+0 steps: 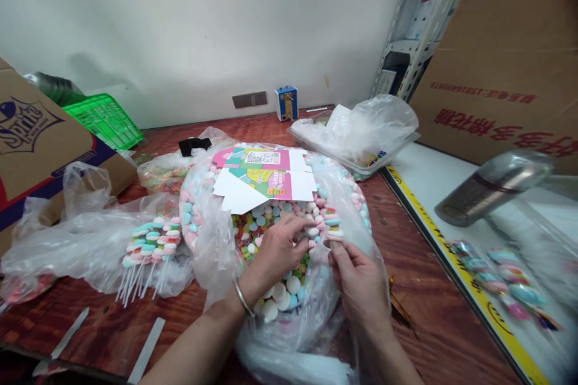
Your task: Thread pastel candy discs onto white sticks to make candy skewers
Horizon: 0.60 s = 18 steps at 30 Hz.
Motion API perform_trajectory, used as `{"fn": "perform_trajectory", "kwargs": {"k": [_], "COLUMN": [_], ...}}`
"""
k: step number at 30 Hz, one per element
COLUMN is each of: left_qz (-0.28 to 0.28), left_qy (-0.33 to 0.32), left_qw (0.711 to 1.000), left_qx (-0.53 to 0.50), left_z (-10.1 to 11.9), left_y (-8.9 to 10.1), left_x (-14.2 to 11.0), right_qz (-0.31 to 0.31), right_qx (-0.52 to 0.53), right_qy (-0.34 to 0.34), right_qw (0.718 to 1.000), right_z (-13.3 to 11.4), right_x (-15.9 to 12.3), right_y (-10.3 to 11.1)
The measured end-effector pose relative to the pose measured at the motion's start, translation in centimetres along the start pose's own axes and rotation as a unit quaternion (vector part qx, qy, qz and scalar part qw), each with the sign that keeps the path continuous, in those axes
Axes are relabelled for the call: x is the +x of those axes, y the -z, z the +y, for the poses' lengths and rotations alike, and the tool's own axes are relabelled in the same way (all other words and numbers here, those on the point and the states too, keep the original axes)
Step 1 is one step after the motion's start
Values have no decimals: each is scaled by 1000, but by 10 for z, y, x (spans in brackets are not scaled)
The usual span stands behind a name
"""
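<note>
Pinching a far-pointing stack of pastel disc-shaped candies [333, 224] in the right hand [359, 280], just right of the left hand [280, 245], of unclear grip.

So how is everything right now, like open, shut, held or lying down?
Right hand: pinching a candy stick
Left hand: fingers apart over the sweets
Sweets bag: open
Printed card: unfolded, lying flat
Candy skewers: loaded, bunched, lying on plastic
Clear tub: uncovered, plastic bag inside
Wall socket: nothing plugged in
</note>
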<state>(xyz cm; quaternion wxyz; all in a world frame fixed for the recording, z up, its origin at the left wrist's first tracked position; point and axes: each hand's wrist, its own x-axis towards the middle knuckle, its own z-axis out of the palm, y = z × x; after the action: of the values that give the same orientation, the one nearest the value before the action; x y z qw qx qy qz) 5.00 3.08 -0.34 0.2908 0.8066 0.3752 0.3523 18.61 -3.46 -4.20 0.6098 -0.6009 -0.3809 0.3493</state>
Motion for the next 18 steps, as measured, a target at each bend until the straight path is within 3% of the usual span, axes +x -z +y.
{"fn": "perform_trajectory", "kwargs": {"k": [3,9,11,13,15,18], "left_qz": [-37,-45,-27,5,25,27], "left_qy": [-29,-27,4,76,184,301], "left_qw": [998,998,1000,993,960,872], "left_qx": [36,32,-12,-89,-208,-385], "left_z": [8,12,11,8,2,-5], "left_y": [4,6,4,1,-3,-7], "left_x": [-15,-24,-25,-25,-26,-25], "right_qz": [-29,-79,-91,-99,-101,-99], "right_qx": [35,97,118,136,154,161], "right_qy": [-38,-90,-105,-118,-121,-92], "right_qw": [998,988,983,979,976,978], "right_z": [0,-5,-6,-7,-7,-6], "right_x": [-1,-6,-6,-7,-7,-7], "right_y": [-7,-12,-11,-10,-10,-12]}}
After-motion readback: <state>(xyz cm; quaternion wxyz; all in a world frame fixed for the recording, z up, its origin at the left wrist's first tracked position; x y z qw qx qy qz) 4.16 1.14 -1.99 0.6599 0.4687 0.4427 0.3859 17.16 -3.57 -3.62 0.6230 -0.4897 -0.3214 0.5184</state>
